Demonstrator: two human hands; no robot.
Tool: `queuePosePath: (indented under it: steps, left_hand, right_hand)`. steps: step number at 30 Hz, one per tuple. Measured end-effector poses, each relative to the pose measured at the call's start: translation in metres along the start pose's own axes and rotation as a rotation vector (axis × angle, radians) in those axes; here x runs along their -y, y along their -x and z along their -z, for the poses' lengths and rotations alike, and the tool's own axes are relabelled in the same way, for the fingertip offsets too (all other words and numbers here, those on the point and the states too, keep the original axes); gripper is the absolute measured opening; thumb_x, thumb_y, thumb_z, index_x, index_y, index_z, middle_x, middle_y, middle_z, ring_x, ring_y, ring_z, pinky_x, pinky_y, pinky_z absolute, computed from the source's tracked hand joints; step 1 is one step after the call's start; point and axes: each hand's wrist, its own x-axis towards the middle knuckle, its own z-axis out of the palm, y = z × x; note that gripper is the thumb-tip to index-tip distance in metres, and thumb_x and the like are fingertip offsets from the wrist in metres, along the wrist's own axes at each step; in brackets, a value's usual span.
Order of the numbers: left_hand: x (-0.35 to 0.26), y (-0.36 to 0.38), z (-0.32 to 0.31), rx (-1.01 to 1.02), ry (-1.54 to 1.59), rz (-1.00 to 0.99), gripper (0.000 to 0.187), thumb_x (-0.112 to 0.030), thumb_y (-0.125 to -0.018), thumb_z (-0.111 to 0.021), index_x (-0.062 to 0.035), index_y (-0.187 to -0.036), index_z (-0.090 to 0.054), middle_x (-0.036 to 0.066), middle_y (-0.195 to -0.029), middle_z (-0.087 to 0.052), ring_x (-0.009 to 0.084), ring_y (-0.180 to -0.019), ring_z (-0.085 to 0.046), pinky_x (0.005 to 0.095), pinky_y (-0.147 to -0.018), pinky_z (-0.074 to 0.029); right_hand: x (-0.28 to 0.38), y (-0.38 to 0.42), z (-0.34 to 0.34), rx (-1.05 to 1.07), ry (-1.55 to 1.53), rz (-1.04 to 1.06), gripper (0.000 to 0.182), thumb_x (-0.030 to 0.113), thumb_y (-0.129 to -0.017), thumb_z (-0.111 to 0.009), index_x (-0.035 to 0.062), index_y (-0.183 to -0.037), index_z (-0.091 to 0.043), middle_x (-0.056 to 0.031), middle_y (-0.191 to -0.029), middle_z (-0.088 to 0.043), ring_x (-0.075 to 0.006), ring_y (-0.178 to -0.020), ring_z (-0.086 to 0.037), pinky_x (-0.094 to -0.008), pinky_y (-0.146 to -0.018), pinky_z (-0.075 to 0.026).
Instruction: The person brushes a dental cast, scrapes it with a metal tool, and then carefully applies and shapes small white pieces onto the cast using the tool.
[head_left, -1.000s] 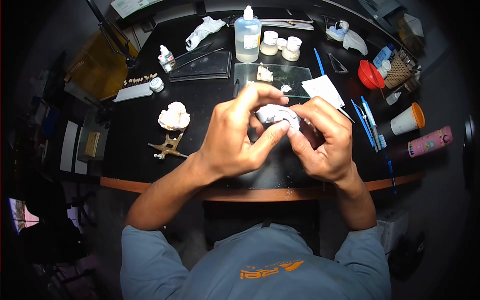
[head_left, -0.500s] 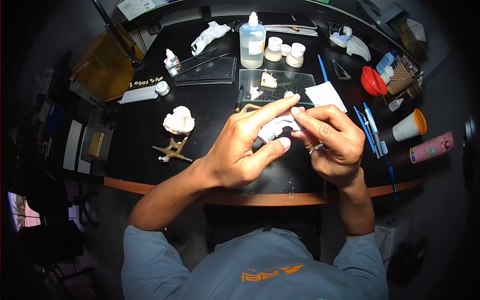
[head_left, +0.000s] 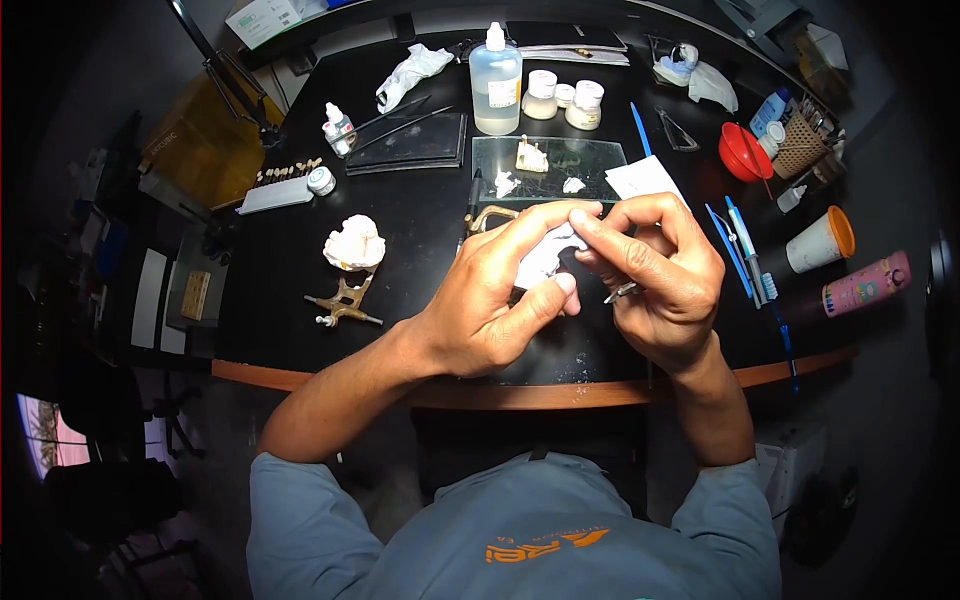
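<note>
Head view: inside table edge (head_left: 520,396), left grip (head_left: 497,299) holds white piece (head_left: 541,258), right grip (head_left: 664,276), tool (head_left: 622,293).

1. The cast (head_left: 540,262), white and curved, sits tilted in the left hand (head_left: 490,295), partly covered by fingers.
2. The tool (head_left: 621,293), slim and shiny, pokes leftward from the right hand (head_left: 672,275), mostly hidden.

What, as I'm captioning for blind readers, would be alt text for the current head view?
A bare left hand holds a white molded piece over a black desk, the right hand at its edge, holding a slim metal tool. Beyond are a glass plate, a bottle and jars.
</note>
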Motion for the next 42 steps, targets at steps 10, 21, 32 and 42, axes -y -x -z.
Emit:
queuePosePath:
  steps: [10,21,32,42]
  left_hand:
    - [-0.009,-0.003,0.005,0.079,-0.048,0.079,0.057,-0.003,-0.092,-0.060,0.0002,-0.148,-0.049,0.003,-0.095,-0.060,0.0071,-0.077,-0.056,0.0263,-0.071,-0.048]
    - [-0.009,-0.003,0.004,0.098,0.012,0.084,0.056,-0.003,-0.098,-0.063,-0.0017,-0.149,-0.042,0.005,-0.100,-0.058,0.0111,-0.090,-0.057,0.0293,-0.083,-0.050]
    - [-0.020,-0.001,0.011,-0.013,0.167,0.243,0.073,0.004,-0.093,-0.062,-0.0081,-0.157,-0.029,0.001,-0.097,-0.047,0.0041,-0.072,-0.047,0.0208,-0.063,-0.041]
    - [-0.025,0.002,0.017,0.004,0.306,0.343,0.075,0.000,-0.098,-0.058,-0.0118,-0.161,-0.019,0.004,-0.102,-0.045,0.0031,-0.060,-0.042,0.0201,-0.050,-0.038]
  right_hand:
    - [-0.011,0.007,-0.003,-0.009,-0.024,0.079,0.058,-0.018,-0.067,-0.069,0.0013,-0.121,-0.080,-0.0097,-0.101,-0.062,-0.0102,-0.073,-0.067,-0.0222,-0.058,-0.054]
    - [-0.009,0.004,-0.005,-0.054,-0.011,0.081,0.049,-0.016,-0.073,-0.075,0.0011,-0.118,-0.080,-0.0091,-0.099,-0.061,-0.0100,-0.074,-0.064,-0.0222,-0.058,-0.052]
    - [0.004,0.003,0.000,0.098,0.131,-0.080,0.027,0.007,-0.097,-0.068,-0.0060,-0.120,-0.071,-0.0176,-0.113,-0.057,-0.0176,-0.076,-0.065,-0.0324,-0.062,-0.052]
    - [0.011,0.002,-0.009,0.082,0.104,-0.048,0.011,0.002,-0.087,-0.081,-0.0027,-0.097,-0.077,-0.0090,-0.072,-0.063,-0.0191,-0.054,-0.059,-0.0322,-0.049,-0.046]
